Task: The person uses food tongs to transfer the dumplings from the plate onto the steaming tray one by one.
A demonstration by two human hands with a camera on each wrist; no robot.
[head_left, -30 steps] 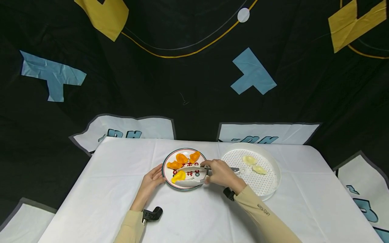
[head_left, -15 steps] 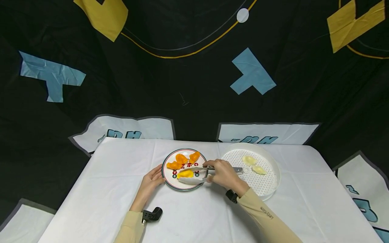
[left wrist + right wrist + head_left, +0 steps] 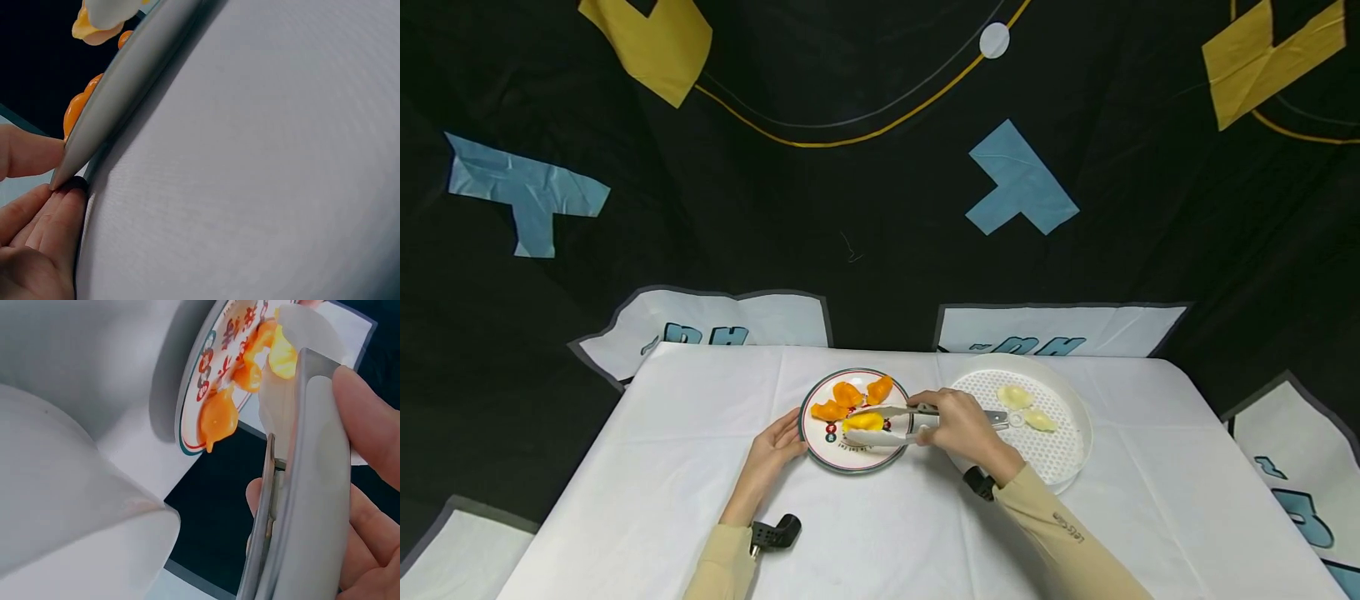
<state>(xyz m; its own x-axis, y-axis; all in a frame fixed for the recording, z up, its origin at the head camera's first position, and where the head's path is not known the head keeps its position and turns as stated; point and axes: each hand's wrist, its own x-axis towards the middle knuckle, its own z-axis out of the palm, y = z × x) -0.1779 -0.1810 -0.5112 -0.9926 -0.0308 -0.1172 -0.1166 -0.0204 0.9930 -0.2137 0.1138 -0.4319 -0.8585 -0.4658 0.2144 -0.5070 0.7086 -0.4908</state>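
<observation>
My left hand (image 3: 775, 446) grips the left rim of a round plate (image 3: 842, 459) with a dark green edge and red markings; in the left wrist view its thumb (image 3: 31, 151) lies over the rim, fingers on the other side. My right hand (image 3: 962, 423) holds metal tongs (image 3: 315, 487) with pale, broad tips. Between those tips is a yellow dumpling-shaped piece (image 3: 863, 422), above the plate. Several orange dumpling-shaped pieces (image 3: 847, 395) lie along the plate's far and left side.
Right of the plate stands a round white steamer tray (image 3: 1078, 417) with a perforated base, partly behind my right hand. Two pale yellow dumpling-shaped pieces (image 3: 1015, 397) lie in it. A white cloth covers the table (image 3: 880, 533); a black curtain (image 3: 865, 208) hangs behind.
The tongs have closed around the yellow piece, which has shifted right and away from the plate's near left part. My right hand has moved slightly right; my left stays at the rim.
</observation>
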